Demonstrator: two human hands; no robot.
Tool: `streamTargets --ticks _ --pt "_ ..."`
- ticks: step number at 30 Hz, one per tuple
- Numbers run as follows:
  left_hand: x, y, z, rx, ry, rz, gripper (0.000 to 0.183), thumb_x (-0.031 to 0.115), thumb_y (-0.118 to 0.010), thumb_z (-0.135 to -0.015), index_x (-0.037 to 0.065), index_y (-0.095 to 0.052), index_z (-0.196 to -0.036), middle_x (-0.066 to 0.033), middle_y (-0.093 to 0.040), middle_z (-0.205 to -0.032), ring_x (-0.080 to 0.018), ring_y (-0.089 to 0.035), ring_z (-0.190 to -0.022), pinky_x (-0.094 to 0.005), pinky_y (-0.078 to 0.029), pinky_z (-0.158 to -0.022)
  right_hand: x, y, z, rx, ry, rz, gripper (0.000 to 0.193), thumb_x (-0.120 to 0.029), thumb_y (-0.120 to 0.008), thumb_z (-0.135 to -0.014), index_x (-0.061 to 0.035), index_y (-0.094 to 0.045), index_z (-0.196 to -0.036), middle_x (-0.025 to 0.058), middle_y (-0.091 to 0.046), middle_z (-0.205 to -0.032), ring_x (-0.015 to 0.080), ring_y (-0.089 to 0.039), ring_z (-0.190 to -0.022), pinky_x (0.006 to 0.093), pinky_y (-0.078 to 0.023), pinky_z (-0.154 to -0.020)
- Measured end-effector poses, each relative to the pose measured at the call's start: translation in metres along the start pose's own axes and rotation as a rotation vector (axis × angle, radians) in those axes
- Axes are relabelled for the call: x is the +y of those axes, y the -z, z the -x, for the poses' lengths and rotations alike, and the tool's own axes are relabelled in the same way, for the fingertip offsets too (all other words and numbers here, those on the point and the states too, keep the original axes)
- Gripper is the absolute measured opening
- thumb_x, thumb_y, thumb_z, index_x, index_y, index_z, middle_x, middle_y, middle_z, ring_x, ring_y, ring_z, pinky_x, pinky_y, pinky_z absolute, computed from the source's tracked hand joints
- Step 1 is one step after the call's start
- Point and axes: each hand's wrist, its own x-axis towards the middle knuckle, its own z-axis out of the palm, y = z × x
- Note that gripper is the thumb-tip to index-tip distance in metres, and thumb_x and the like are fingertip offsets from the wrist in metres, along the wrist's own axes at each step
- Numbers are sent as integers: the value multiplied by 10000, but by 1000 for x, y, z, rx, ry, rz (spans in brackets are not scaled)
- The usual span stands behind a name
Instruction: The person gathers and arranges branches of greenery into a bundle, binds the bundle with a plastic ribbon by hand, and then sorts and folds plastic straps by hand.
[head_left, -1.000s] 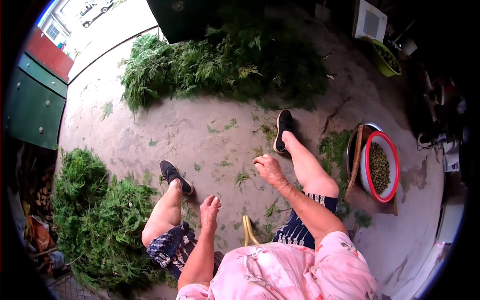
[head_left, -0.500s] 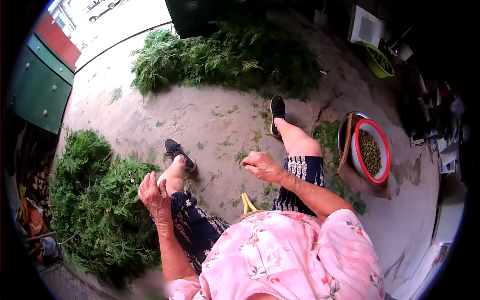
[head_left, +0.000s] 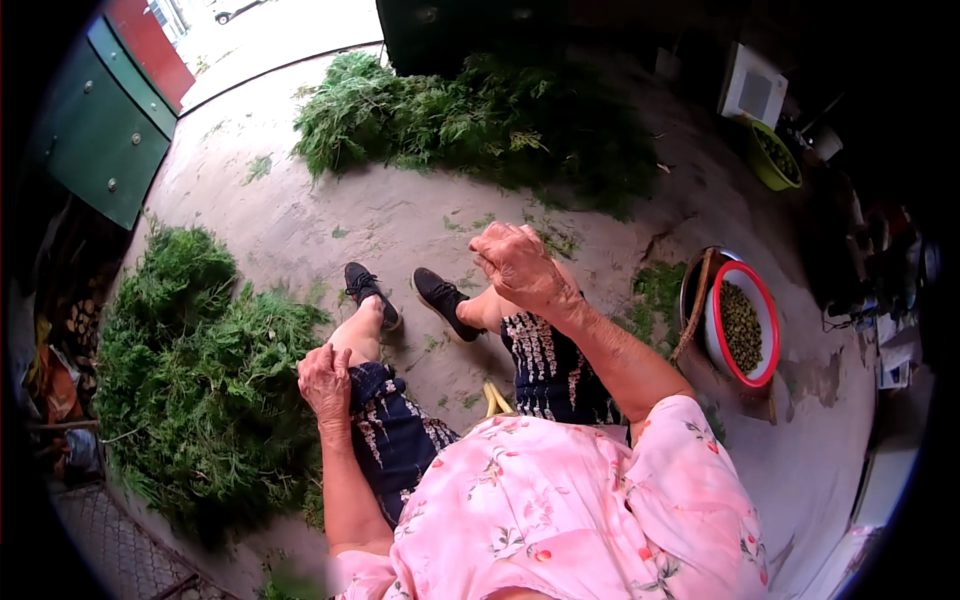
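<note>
My left hand (head_left: 325, 382) rests on my left knee, fingers laid over it and nothing seen in them. Close beside it on the left lies a big heap of green conifer sprigs (head_left: 190, 400). Raised above my right knee is my right hand (head_left: 522, 268), its fingers curled in; whatever they may hold is hidden. A second pile of green sprigs (head_left: 440, 115) stretches across the floor beyond my feet. Between my thighs, two pale yellow prongs (head_left: 496, 398) of something I cannot make out stick up.
To my right stands a white basin with a red rim (head_left: 770, 310), holding small green pieces (head_left: 740, 325), next to a woven edge (head_left: 692, 305). Farther off is a green basin (head_left: 770, 165). Green metal doors (head_left: 105, 130) flank the bright doorway. Loose sprigs dot the concrete floor (head_left: 280, 230).
My right foot has come back and left, closer to the left one. My right hand has risen and moved forward. My left hand has settled onto the knee. The view has shifted slightly.
</note>
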Motion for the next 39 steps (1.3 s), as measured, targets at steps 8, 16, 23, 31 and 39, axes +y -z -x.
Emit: streamTargets --ticks 8,16,23,31,39 --pt "-22 5 -17 -345 375 303 402 433 -613 -741 99 -666 -957 -149 -640 -933 -297 -614 -887 -357 -469 -789 -30 -59 -20 -350 35 24 185 -218 -598 -748 -51 -604 -826 132 -614 -808 298 -601 -807 402 -464 -732" --pt "-7 34 6 -96 318 327 290 314 -637 -762 51 -660 -882 -151 -638 -875 -312 -614 -819 -372 -475 -744 -60 -95 -41 -465 177 -33 151 -235 -581 -770 -88 -557 -789 90 -614 -759 288 -594 -782 406 -458 -667" --pt "-2 87 21 -61 301 218 271 316 -573 -818 69 -655 -890 -100 -622 -922 -299 -573 -857 -372 -450 -752 -80 -107 -53 -566 267 -109 202 -264 -580 -781 -63 -574 -760 114 -615 -757 305 -595 -773 407 -467 -657" --pt "-11 124 49 -56 361 -52 324 401 -546 -828 101 -654 -884 -96 -606 -891 -308 -552 -829 -401 -444 -713 -107 -128 -62 -594 395 -103 145 -155 -555 -731 -25 -603 -688 144 -618 -706 312 -609 -716 403 -470 -607" --pt "-64 116 91 -179 589 -323 399 446 -487 -846 71 -625 -853 -158 -581 -896 -356 -547 -871 -453 -440 -720 -119 -151 -71 -673 442 -115 124 -101 -523 -725 -5 -582 -674 153 -603 -686 307 -602 -678 396 -460 -595"
